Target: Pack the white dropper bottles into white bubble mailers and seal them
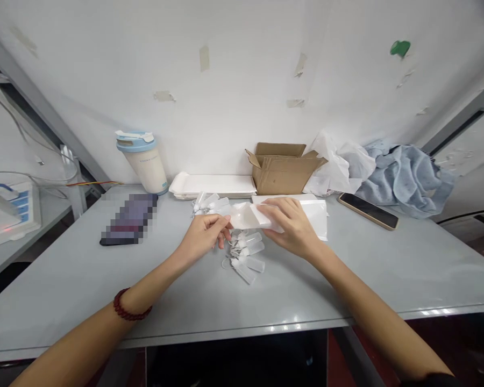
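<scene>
My left hand (210, 232) pinches the left end of a white, folded piece (244, 216) that looks like thin card or a small bag. My right hand (292, 223) is closed around the right part of the same piece, fingers over its top. Just below it on the table lies a bunch of small translucent bottles (252, 263) with white caps and thin loops. More such bottles (212, 202) lie behind my left hand. Flat white sheets or sleeves (319, 217) rest beyond my right hand, partly hidden by it.
Along the wall stand a cream tumbler (147, 166) with a blue lid, a white stack (215, 185), an open cardboard box (286, 174), a white plastic bag (334, 166) and a blue cloth (407, 177). A phone (369, 210) lies right; a blurred dark object (131, 219) lies left.
</scene>
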The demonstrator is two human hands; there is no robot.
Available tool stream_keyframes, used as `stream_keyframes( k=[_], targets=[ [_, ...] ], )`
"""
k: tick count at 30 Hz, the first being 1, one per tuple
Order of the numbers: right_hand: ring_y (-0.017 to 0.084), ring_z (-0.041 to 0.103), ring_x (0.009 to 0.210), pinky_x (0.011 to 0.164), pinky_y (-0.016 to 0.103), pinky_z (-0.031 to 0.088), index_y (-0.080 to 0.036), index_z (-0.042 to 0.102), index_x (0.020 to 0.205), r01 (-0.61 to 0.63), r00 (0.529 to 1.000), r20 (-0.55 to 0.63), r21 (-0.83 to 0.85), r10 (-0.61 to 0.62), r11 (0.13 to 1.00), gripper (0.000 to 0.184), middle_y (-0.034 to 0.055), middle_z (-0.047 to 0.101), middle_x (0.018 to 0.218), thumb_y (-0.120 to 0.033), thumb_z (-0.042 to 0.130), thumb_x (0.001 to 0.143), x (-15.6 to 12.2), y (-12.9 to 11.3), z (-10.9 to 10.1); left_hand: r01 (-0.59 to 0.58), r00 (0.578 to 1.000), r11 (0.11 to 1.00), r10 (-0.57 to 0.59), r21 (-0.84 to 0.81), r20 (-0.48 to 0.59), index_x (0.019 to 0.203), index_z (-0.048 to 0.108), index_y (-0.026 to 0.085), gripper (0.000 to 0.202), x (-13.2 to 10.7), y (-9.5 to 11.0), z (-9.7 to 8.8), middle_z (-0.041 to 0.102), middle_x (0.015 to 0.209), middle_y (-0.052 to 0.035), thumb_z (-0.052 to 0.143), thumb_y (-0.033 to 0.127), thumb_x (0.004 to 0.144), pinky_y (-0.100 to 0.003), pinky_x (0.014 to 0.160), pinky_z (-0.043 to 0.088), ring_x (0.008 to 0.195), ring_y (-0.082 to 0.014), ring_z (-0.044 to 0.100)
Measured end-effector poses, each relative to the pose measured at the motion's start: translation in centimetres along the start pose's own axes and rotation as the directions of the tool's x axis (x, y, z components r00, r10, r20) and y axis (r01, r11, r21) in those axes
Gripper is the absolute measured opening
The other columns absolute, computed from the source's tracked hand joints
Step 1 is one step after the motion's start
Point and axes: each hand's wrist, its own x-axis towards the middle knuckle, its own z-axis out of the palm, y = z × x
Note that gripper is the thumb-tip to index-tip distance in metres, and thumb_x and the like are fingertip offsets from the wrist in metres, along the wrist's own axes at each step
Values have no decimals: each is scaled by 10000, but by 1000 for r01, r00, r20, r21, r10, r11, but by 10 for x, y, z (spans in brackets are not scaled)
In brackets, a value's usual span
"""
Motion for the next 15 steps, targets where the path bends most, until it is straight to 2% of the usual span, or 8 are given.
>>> stream_keyframes(
  k=[4, 8, 10, 13, 15],
  targets=[
    [254, 547, 978, 819, 400, 396, -226, 513, 1185, -90, 996, -27, -37, 89, 995, 370, 103, 601, 1102, -218, 576, 821, -2, 16, -6, -42, 998, 994, 47, 104, -45, 690, 621, 149, 338, 0, 2, -7, 593, 569, 7, 537, 449, 818, -221, 468, 375, 445, -90, 485],
    [268, 542, 1004, 826, 411, 387, -236, 516, 1188, -195, 980, 20, -57, 196, 979, 366, 100, 596, 1116, -264, 572, 828, -3, 27, -11, -49, 991, 952, 9, 301, 133, 769, 660, 169, 276, -2, 4, -14, 511, 503, 48, 607, 441, 758, -221, 483, 345, 487, -107, 474],
    [274, 537, 1017, 829, 413, 384, -234, 516, 1188, -223, 973, 43, -62, 225, 973, 365, 103, 592, 1122, -282, 565, 830, -3, 29, -11, -53, 977, 922, -32, 384, 211, 732, 671, 171, 259, -2, 3, -15, 490, 488, 52, 609, 422, 750, -222, 475, 317, 479, -104, 444],
    [276, 532, 1028, 842, 415, 376, -230, 510, 1191, -229, 969, 75, -63, 234, 971, 377, 106, 586, 1130, -287, 564, 823, -3, 29, -10, -57, 961, 916, -57, 396, 269, 679, 665, 164, 225, -2, 2, -15, 540, 531, 32, 604, 370, 746, -221, 491, 338, 510, -107, 466],
    [274, 528, 1028, 852, 416, 371, -224, 503, 1194, -219, 970, 95, -65, 224, 974, 391, 107, 582, 1135, -279, 571, 812, -3, 27, -9, -83, 959, 937, -18, 340, 284, 679, 660, 161, 207, -3, 4, -15, 578, 585, 16, 599, 345, 753, -218, 512, 372, 554, -113, 497]
  ],
)
